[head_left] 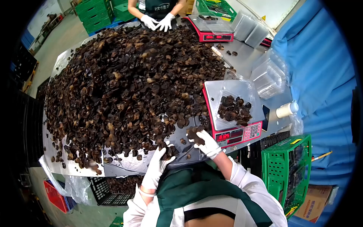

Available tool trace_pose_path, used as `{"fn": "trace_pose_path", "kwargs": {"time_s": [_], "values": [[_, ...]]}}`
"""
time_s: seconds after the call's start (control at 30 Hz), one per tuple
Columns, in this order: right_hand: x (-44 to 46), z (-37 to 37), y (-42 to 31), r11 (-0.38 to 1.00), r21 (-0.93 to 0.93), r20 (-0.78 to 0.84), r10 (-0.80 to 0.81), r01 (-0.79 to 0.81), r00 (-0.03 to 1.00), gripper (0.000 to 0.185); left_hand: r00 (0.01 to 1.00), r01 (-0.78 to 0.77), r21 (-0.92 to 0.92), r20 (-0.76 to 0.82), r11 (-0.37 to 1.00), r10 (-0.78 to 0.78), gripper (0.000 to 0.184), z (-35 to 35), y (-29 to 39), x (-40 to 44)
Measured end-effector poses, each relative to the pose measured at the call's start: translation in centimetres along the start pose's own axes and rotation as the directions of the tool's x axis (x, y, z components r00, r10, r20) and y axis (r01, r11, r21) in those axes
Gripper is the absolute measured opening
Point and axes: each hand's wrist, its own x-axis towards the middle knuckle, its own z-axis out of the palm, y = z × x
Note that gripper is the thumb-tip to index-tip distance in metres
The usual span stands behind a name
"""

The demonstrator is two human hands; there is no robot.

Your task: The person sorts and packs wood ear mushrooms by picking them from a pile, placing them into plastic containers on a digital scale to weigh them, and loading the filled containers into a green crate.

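Observation:
A big heap of dark brown wood ear mushrooms (124, 83) covers most of the table. My left hand (155, 165), in a white glove, has its fingers curled round a few mushrooms (170, 152) at the heap's near edge. In a matching glove, my right hand (206, 143) grips a brown mushroom (194, 133) just left of the near scale. On that red scale (227, 137), with lit digits, rests a clear plastic box (223, 113); its lid stands open and a portion of mushrooms (236, 109) lies inside.
Stacked clear boxes (267, 77), a white bottle (287, 109) and a phone (266, 113) are on the right. Farther back are a second scale (215, 36), a white-handled tool (217, 52) and a co-worker's gloved hands (159, 23). A green crate (267, 166) stands beside the table.

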Motion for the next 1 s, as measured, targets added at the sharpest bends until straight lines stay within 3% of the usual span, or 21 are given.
{"fn": "trace_pose_path", "kwargs": {"time_s": [0.07, 0.1, 0.2, 0.23, 0.3, 0.33, 0.43, 0.5, 0.57, 0.6, 0.63, 0.77, 0.8, 0.9, 0.97, 1.0], "values": [[-0.8, 1.8, -0.8, 0.944, 0.316, -0.018, 0.108, -0.097, 0.994, 0.022, 1.0, -0.016, -0.081, 0.016, 0.997, 0.018, 0.045, 0.4, 0.3, 0.3], [-0.5, 0.9, -1.7, 0.916, 0.381, 0.09, 0.1, -0.127, 0.991, 0.033, 0.999, -0.037, -0.103, -0.009, 0.994, 0.036, 0.043, 1.8, -0.3, 1.2], [-1.5, 1.5, -3.1, 0.974, 0.217, 0.163, 0.025, -0.06, 0.986, 0.036, 0.996, -0.087, -0.139, -0.014, 0.986, 0.085, 0.041, 3.9, 0.0, 1.5], [-2.1, 3.0, -3.9, 0.996, 0.084, 0.106, 0.012, -0.021, 0.994, 0.039, 0.994, -0.105, -0.157, -0.024, 0.982, 0.103, 0.041, 4.5, 0.3, 1.4], [-1.4, 2.1, -4.6, 0.973, 0.202, 0.162, 0.081, -0.113, 0.983, 0.042, 0.992, -0.123, -0.177, -0.023, 0.977, 0.121, 0.042, 6.2, 0.2, 2.0], [-1.7, 2.0, -5.0, 0.956, 0.276, 0.234, 0.033, -0.099, 0.972, 0.043, 0.988, -0.154, -0.205, -0.018, 0.966, 0.154, 0.041, 6.8, 0.3, 2.3], [-2.6, 2.8, -7.2, 0.989, 0.143, 0.168, 0.01, -0.034, 0.986, 0.044, 0.985, -0.154, -0.217, 0.048, 0.964, 0.168, 0.039, 9.4, 0.8, 2.9], [-2.6, 1.7, -7.9, 0.964, 0.265, 0.22, -0.075, 0.014, 0.973, 0.045, 0.973, -0.207, -0.146, 0.069, 0.967, 0.219, 0.039, 11.3, 1.0, 3.9], [-3.1, 0.8, -9.9, 0.933, 0.351, 0.073, -0.116, 0.083, 0.991, 0.05, 0.972, -0.221, -0.041, 0.073, 0.975, 0.223, 0.038, 13.2, 1.1, 5.4], [-3.6, 0.5, -11.4, 0.932, 0.32, 0.023, -0.187, 0.17, 0.982, 0.055, 0.967, -0.245, 0.032, 0.074, 0.969, 0.242, 0.038, 14.8, 1.4, 5.8], [-3.3, -0.9, -12.5, 0.914, 0.268, 0.082, -0.337, 0.304, 0.938, 0.056, 0.962, -0.27, 0.103, 0.076, 0.957, 0.263, 0.038, 16.8, 1.7, 6.1], [-5.3, -3.3, -17.6, 0.863, 0.176, -0.227, -0.432, 0.473, 0.873, 0.052, 0.928, -0.364, 0.282, 0.195, 0.887, 0.319, 0.035, 22.3, 1.0, 9.4], [-5.3, -4.5, -18.1, 0.849, 0.158, -0.218, -0.467, 0.504, 0.857, 0.049, 0.928, -0.367, 0.372, 0.208, 0.853, 0.309, 0.033, 23.7, 1.0, 9.8], [-5.1, -7.1, -19.2, 0.818, 0.138, -0.221, -0.524, 0.558, 0.823, 0.039, 0.805, -0.581, 0.654, 0.374, 0.485, 0.461, 0.031, 25.3, -0.8, 12.5], [-4.7, -8.0, -19.7, 0.756, -0.187, -0.133, -0.652, 0.627, 0.746, 0.032, 0.719, -0.638, 0.741, 0.477, 0.208, 0.506, 0.036, 26.0, -1.4, 13.4], [-5.6, -6.9, -20.4, 0.708, -0.401, -0.14, -0.674, 0.581, 0.725, 0.023, 0.672, -0.677, 0.725, 0.536, 0.129, 0.512, 0.035, 25.7, -2.0, 13.9]]}}
